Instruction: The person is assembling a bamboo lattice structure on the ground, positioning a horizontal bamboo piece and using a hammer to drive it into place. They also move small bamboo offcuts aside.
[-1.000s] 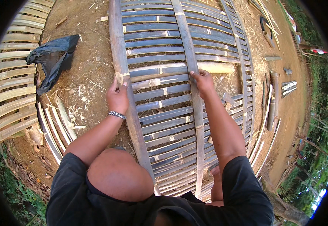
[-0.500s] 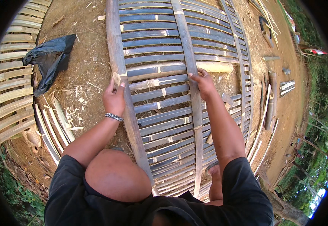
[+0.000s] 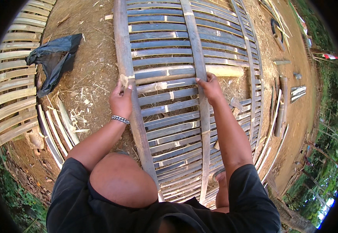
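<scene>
A bamboo frame (image 3: 140,128) lies in front of me, with dark slats crossing its long rails. My left hand (image 3: 121,103), wearing a chain bracelet, pinches the rounded pale end of a bamboo slat (image 3: 165,84) at the outer side of the left rail (image 3: 123,46). That slat runs right to the middle rail (image 3: 195,42). My right hand (image 3: 211,90) is closed about the middle rail, thumb across it by the slat; its lower fingers are hidden. Just beyond lies a thicker, paler bamboo piece (image 3: 227,71), passing under the middle rail.
A second slatted bamboo panel (image 3: 12,81) stands at far left, beside a crumpled black plastic bag (image 3: 58,58). Split strips (image 3: 56,124) and shavings lie on the dirt. Right of the frame are bamboo poles (image 3: 281,105). A metal blade-like tool (image 3: 237,104) rests near my right forearm.
The view has shifted slightly, so the frame appears a little further right and lower. Both hands keep their places on the slat and rail.
</scene>
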A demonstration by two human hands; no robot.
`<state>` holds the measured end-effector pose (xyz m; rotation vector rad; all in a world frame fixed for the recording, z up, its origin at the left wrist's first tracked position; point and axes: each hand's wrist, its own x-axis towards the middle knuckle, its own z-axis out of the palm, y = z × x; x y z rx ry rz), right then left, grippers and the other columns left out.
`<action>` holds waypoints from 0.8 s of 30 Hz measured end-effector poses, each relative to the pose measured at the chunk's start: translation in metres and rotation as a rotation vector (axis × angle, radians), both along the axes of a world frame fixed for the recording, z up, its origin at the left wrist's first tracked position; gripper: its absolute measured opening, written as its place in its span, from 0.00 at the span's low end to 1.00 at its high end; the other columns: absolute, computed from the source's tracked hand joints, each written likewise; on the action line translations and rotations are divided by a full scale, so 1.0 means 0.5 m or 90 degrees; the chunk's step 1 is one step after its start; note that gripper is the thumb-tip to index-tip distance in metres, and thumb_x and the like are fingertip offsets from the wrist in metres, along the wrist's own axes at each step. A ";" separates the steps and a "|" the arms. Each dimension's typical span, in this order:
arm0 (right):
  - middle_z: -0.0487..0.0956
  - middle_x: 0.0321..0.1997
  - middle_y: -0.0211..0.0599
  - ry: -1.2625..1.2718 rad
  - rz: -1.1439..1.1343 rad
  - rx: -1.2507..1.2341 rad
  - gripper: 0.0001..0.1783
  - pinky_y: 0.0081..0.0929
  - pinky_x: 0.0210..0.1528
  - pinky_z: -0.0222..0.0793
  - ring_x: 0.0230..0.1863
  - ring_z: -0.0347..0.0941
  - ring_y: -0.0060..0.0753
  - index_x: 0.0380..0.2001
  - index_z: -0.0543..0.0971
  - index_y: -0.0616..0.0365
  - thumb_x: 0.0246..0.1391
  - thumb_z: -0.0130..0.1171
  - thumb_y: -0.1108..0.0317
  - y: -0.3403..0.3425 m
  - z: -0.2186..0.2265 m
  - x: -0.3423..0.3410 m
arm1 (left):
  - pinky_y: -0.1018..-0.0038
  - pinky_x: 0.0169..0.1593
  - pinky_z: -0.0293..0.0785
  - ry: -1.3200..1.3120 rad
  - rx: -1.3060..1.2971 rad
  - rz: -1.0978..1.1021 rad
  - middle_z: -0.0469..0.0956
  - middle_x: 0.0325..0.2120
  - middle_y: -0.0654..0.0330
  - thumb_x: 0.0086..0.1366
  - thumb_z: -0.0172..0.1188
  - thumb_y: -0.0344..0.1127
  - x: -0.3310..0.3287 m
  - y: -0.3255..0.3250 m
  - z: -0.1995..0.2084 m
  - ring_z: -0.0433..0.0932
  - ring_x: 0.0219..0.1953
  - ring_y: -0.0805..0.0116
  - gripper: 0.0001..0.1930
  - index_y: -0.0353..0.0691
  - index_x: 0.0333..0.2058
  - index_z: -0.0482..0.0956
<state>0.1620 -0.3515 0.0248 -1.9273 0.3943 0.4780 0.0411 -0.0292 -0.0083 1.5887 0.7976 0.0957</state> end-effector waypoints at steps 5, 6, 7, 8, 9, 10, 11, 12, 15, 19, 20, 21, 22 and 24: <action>0.77 0.54 0.55 -0.052 0.028 -0.059 0.41 0.34 0.57 0.71 0.53 0.76 0.42 0.61 0.62 0.75 0.53 0.72 0.64 -0.020 -0.030 -0.002 | 0.77 0.45 0.75 0.019 0.009 -0.014 0.81 0.43 0.57 0.67 0.66 0.35 0.000 -0.005 0.019 0.77 0.41 0.75 0.30 0.31 0.65 0.68; 0.77 0.54 0.55 -0.069 0.037 -0.080 0.42 0.34 0.57 0.71 0.53 0.77 0.42 0.61 0.62 0.76 0.53 0.72 0.63 -0.029 -0.041 -0.002 | 0.76 0.47 0.75 0.030 -0.014 -0.015 0.81 0.46 0.54 0.67 0.66 0.35 0.002 -0.009 0.027 0.78 0.43 0.74 0.31 0.31 0.65 0.68; 0.77 0.53 0.57 -0.082 0.044 -0.117 0.42 0.35 0.58 0.71 0.53 0.77 0.45 0.62 0.62 0.74 0.52 0.72 0.62 -0.023 -0.042 -0.003 | 0.76 0.48 0.76 0.041 -0.032 -0.014 0.81 0.50 0.51 0.67 0.66 0.36 0.002 -0.006 0.033 0.79 0.45 0.73 0.31 0.31 0.65 0.68; 0.77 0.53 0.58 -0.095 0.051 -0.155 0.43 0.36 0.58 0.71 0.52 0.77 0.47 0.62 0.63 0.73 0.52 0.72 0.60 -0.019 -0.042 -0.006 | 0.77 0.46 0.76 0.039 -0.030 -0.021 0.82 0.48 0.52 0.66 0.67 0.36 0.001 -0.002 0.036 0.79 0.42 0.74 0.31 0.31 0.65 0.68; 0.78 0.52 0.60 -0.108 0.057 -0.193 0.43 0.37 0.58 0.71 0.52 0.77 0.50 0.62 0.63 0.72 0.51 0.73 0.59 -0.017 -0.041 -0.009 | 0.77 0.44 0.76 0.037 -0.027 -0.028 0.82 0.47 0.53 0.66 0.67 0.36 0.001 0.001 0.038 0.79 0.39 0.75 0.32 0.31 0.65 0.68; 0.77 0.53 0.61 -0.092 0.046 -0.241 0.43 0.39 0.59 0.71 0.53 0.77 0.52 0.63 0.63 0.69 0.51 0.72 0.58 0.006 -0.023 -0.012 | 0.78 0.42 0.77 0.035 -0.023 -0.032 0.82 0.46 0.54 0.66 0.68 0.35 -0.001 0.008 0.041 0.78 0.37 0.77 0.32 0.32 0.65 0.68; 0.76 0.54 0.61 -0.076 0.035 -0.290 0.43 0.40 0.59 0.70 0.54 0.76 0.54 0.64 0.63 0.67 0.51 0.72 0.58 0.043 0.010 -0.016 | 0.78 0.41 0.77 0.025 -0.014 -0.030 0.83 0.44 0.55 0.65 0.68 0.35 -0.005 0.015 0.041 0.78 0.35 0.77 0.33 0.32 0.66 0.67; 0.76 0.55 0.62 -0.061 0.023 -0.342 0.44 0.41 0.60 0.70 0.54 0.75 0.57 0.64 0.63 0.65 0.51 0.72 0.57 0.060 0.030 -0.019 | 0.78 0.40 0.77 0.012 -0.009 -0.032 0.83 0.42 0.56 0.65 0.69 0.35 -0.005 0.016 0.043 0.78 0.33 0.77 0.34 0.32 0.66 0.67; 0.71 0.62 0.61 -0.182 0.005 -0.392 0.45 0.45 0.64 0.65 0.61 0.69 0.60 0.66 0.63 0.59 0.50 0.73 0.55 0.044 0.013 -0.027 | 0.77 0.39 0.77 0.006 0.012 -0.044 0.81 0.40 0.58 0.63 0.71 0.37 -0.003 0.033 0.022 0.77 0.33 0.76 0.36 0.33 0.66 0.67; 0.64 0.68 0.57 -0.295 0.108 -0.508 0.45 0.49 0.69 0.58 0.68 0.61 0.59 0.67 0.64 0.59 0.50 0.72 0.52 0.054 0.016 -0.054 | 0.73 0.43 0.78 -0.028 0.195 -0.119 0.75 0.44 0.57 0.60 0.73 0.40 0.003 0.062 0.012 0.77 0.42 0.71 0.38 0.36 0.66 0.68; 0.64 0.69 0.57 -0.321 0.143 -0.540 0.45 0.50 0.69 0.57 0.69 0.60 0.59 0.67 0.64 0.58 0.51 0.72 0.52 0.057 0.015 -0.062 | 0.72 0.45 0.77 -0.042 0.186 -0.128 0.74 0.46 0.56 0.60 0.73 0.40 0.003 0.066 0.007 0.76 0.44 0.69 0.38 0.36 0.66 0.67; 0.63 0.69 0.57 -0.347 0.177 -0.572 0.45 0.51 0.70 0.55 0.69 0.59 0.59 0.67 0.65 0.58 0.51 0.71 0.51 0.061 0.013 -0.068 | 0.71 0.48 0.77 -0.056 0.178 -0.138 0.73 0.48 0.55 0.60 0.73 0.40 0.004 0.070 0.000 0.75 0.46 0.68 0.38 0.36 0.66 0.67; 0.63 0.69 0.57 -0.343 0.181 -0.573 0.44 0.51 0.70 0.55 0.69 0.59 0.59 0.67 0.65 0.58 0.51 0.71 0.51 0.066 0.013 -0.075 | 0.70 0.50 0.76 -0.069 0.169 -0.150 0.71 0.50 0.54 0.60 0.73 0.40 0.005 0.073 -0.002 0.75 0.48 0.66 0.39 0.37 0.66 0.67; 0.64 0.69 0.57 -0.335 0.188 -0.574 0.44 0.52 0.70 0.54 0.69 0.59 0.59 0.67 0.65 0.58 0.52 0.70 0.51 0.075 0.013 -0.088 | 0.70 0.53 0.76 -0.059 0.175 -0.189 0.71 0.52 0.52 0.63 0.70 0.38 0.006 0.081 -0.006 0.75 0.51 0.65 0.40 0.36 0.69 0.61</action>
